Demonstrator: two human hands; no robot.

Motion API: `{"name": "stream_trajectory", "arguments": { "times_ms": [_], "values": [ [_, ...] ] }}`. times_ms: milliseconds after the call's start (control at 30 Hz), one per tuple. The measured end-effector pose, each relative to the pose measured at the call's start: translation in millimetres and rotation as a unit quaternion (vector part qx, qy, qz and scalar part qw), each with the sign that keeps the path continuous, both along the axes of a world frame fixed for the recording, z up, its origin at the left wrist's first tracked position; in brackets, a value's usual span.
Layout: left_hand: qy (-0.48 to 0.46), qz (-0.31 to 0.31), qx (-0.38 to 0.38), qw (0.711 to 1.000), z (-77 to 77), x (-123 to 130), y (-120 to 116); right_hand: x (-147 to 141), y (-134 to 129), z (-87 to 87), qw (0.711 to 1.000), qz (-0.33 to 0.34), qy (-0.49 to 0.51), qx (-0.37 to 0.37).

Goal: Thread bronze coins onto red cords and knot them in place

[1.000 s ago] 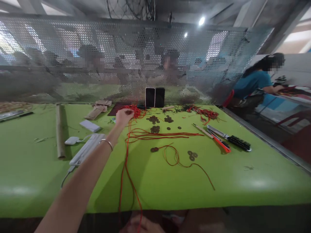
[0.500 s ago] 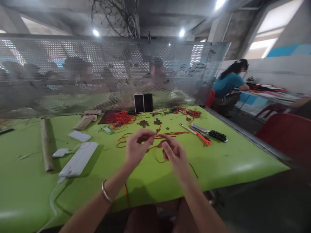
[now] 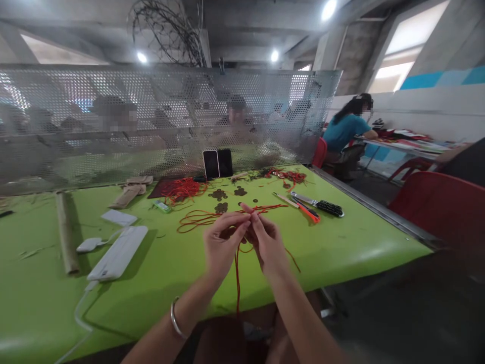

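My left hand (image 3: 224, 245) and my right hand (image 3: 270, 246) meet above the green table, fingertips pinched together on a thin red cord (image 3: 237, 278). One length of the cord hangs below the fingers toward the table's front edge. Something small and dark, perhaps a coin, shows partly between the hands; the fingers hide most of it. Behind them, looped red cords (image 3: 197, 218) lie on the table. Small piles of dark round coin-like discs (image 3: 221, 207) sit just beyond. A silver bangle (image 3: 176, 319) circles my left wrist.
To the right lie an orange-handled cutter (image 3: 310, 215) and a black-handled tool (image 3: 329, 208). Leftward are a white power bank (image 3: 118, 254) with a cable and a cardboard tube (image 3: 67, 235). Red cord heaps (image 3: 184, 190) and a phone (image 3: 211, 164) stand before the perforated metal screen (image 3: 151, 146). A person (image 3: 346, 129) sits at right.
My hands have come together from slightly apart, and their fingertips now meet on the cord. The hanging red cord has swung rightward between my forearms. The whole view has shifted slightly.
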State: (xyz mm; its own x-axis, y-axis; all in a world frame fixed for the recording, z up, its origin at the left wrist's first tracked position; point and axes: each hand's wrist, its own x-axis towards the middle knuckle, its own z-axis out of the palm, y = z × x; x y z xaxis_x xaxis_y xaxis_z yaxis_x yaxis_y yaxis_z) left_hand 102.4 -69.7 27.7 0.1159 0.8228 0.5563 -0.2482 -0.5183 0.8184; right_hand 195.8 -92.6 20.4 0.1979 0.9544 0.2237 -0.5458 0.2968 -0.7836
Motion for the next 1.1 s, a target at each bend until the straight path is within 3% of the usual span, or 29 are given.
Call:
{"name": "stream_trajectory", "arguments": {
  "times_ms": [133, 300, 467, 600, 733, 867, 967, 1100],
  "values": [
    [-0.004, -0.045, -0.034, 0.998, 2.6, 0.0, -1.2, 5.7, -3.0, 1.0, 0.999, 0.024, -0.037, 0.003],
    [-0.017, -0.092, -0.094, 0.991, 3.7, 2.2, -3.4, 11.7, -6.3, -0.2, 0.997, 0.008, -0.081, 0.002],
    [0.0, -0.109, -0.133, 0.985, 4.7, 6.7, -8.0, 12.1, -8.9, 0.5, 0.998, -0.008, -0.056, -0.009],
    [0.082, -0.109, -0.105, 0.985, 10.2, 1.5, -15.5, 27.5, -8.4, 8.5, 0.997, -0.075, 0.013, 0.005],
    [0.27, -0.108, -0.028, 0.956, 17.4, -24.0, -7.8, 78.3, -6.6, 32.8, 0.98, -0.168, 0.078, 0.068],
    [0.411, -0.054, 0.044, 0.909, 19.2, -66.9, 28.3, 152.3, 1.1, 50.2, 0.956, -0.24, 0.146, 0.08],
    [0.445, 0.002, 0.036, 0.895, 15.7, -100.1, 63.6, 202.9, 11.8, 41.8, 0.947, -0.28, 0.141, 0.062],
    [0.452, 0.058, 0.016, 0.89, 6.7, -131.9, 103.4, 241.4, 30.8, 8.6, 0.933, -0.358, 0.033, -0.02]
  ]
}}
